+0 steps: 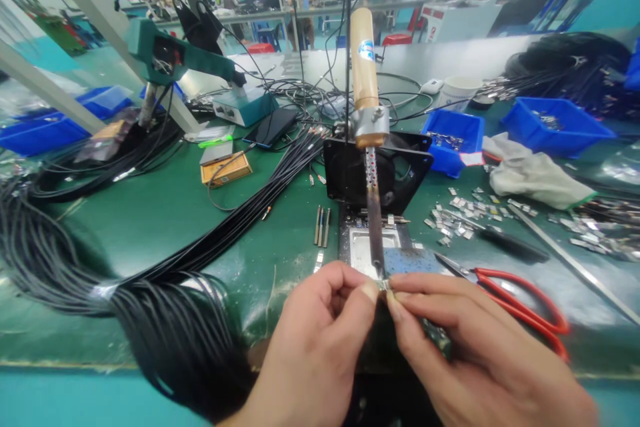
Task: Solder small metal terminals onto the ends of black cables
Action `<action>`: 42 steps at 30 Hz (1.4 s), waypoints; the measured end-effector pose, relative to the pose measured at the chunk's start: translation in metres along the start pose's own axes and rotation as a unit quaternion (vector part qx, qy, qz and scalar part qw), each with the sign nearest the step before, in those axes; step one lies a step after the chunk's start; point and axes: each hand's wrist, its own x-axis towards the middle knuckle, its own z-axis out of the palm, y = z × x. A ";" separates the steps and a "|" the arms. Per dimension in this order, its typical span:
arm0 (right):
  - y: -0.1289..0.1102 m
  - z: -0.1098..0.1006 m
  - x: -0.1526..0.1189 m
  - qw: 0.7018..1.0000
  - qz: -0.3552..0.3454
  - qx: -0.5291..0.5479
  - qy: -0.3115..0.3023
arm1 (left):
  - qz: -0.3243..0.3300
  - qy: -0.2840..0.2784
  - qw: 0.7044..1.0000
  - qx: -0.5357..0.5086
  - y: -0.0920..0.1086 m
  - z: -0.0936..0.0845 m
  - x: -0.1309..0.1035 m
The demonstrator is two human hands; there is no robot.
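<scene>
My left hand (325, 340) and my right hand (465, 340) meet at the front centre, fingertips pinched round a small metal connector (383, 285). Thumb and forefinger of each hand press on it from either side. Right above it ends the dark tip of a soldering iron (374, 227), which hangs upright in a metal clamp and has a wooden handle (363, 47). Behind the fingertips are a metal tray (357, 250) and a blue sponge (410, 260). Fingers cover most of the connector, and any wire on it cannot be made out.
A black fan (340, 173) stands behind the iron. Black cables (175, 320) spread over the left side. Red-handled scissors (525, 300), a black-handled tool (515, 245), loose connectors (457, 213) and blue bins (455, 130) lie to the right. People are in the background.
</scene>
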 end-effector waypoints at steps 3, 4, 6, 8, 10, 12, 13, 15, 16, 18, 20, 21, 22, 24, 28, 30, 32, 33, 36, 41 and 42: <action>-0.003 0.002 0.002 1.000 0.005 0.005 0.013 | 0.007 0.002 1.000 -0.006 -0.001 0.000 0.001; -0.004 0.003 0.003 1.000 0.005 0.006 0.011 | 0.008 0.003 1.000 -0.005 -0.001 0.000 0.001; -0.004 0.003 0.004 1.000 0.004 0.007 0.007 | 0.009 0.005 1.000 -0.006 -0.002 0.000 0.001; -0.004 0.003 0.004 1.000 0.004 0.009 0.005 | 0.008 0.004 1.000 -0.007 -0.002 0.000 0.002; -0.004 0.003 0.004 1.000 0.004 0.011 0.011 | 0.010 0.004 1.000 -0.007 -0.001 0.000 0.002; -0.004 0.004 0.004 1.000 0.006 0.013 0.011 | 0.013 0.004 1.000 -0.006 0.000 0.001 0.002; -0.004 0.005 0.004 1.000 0.008 0.014 0.013 | 0.016 0.005 1.000 -0.006 0.000 0.001 0.003; -0.004 0.005 0.003 1.000 0.008 0.014 0.010 | 0.017 0.005 1.000 -0.008 0.001 0.001 0.003; -0.004 0.005 0.003 1.000 0.006 0.013 0.009 | 0.014 0.004 1.000 -0.011 0.001 0.001 0.003; -0.003 0.005 0.003 1.000 0.003 0.013 0.008 | 0.012 0.006 1.000 -0.014 0.001 0.002 0.004; -0.003 0.005 0.004 1.000 -0.001 0.013 0.008 | 0.014 0.004 1.000 -0.015 0.001 0.002 0.004; -0.003 0.004 0.004 1.000 0.002 0.013 0.010 | 0.015 0.004 1.000 -0.014 0.001 0.002 0.004; -0.003 0.004 0.004 1.000 0.005 0.011 0.014 | 0.016 0.003 1.000 -0.014 0.002 0.002 0.004; -0.003 0.004 0.004 1.000 0.009 0.009 0.017 | 0.014 0.002 1.000 -0.012 0.002 0.002 0.003; -0.004 0.005 0.004 1.000 0.008 0.007 0.016 | 0.009 0.002 1.000 -0.006 0.002 0.001 0.003; -0.004 0.004 0.005 1.000 0.009 0.007 0.014 | 0.011 0.005 1.000 -0.003 0.001 0.001 0.003; -0.005 0.004 0.005 1.000 0.005 0.009 0.012 | 0.013 0.005 1.000 0.000 0.000 0.000 0.002; -0.005 0.004 0.006 1.000 0.002 0.011 0.009 | 0.014 0.004 1.000 0.002 0.000 0.000 0.002; -0.005 0.004 0.006 1.000 0.002 0.013 0.011 | 0.014 -0.003 1.000 0.005 -0.001 -0.001 0.002; -0.007 0.006 0.008 0.999 0.012 0.027 0.020 | 0.015 -0.001 1.000 0.012 0.000 -0.001 0.004; -0.007 0.006 0.008 0.999 0.012 0.030 0.022 | 0.015 0.000 1.000 0.011 0.000 -0.001 0.004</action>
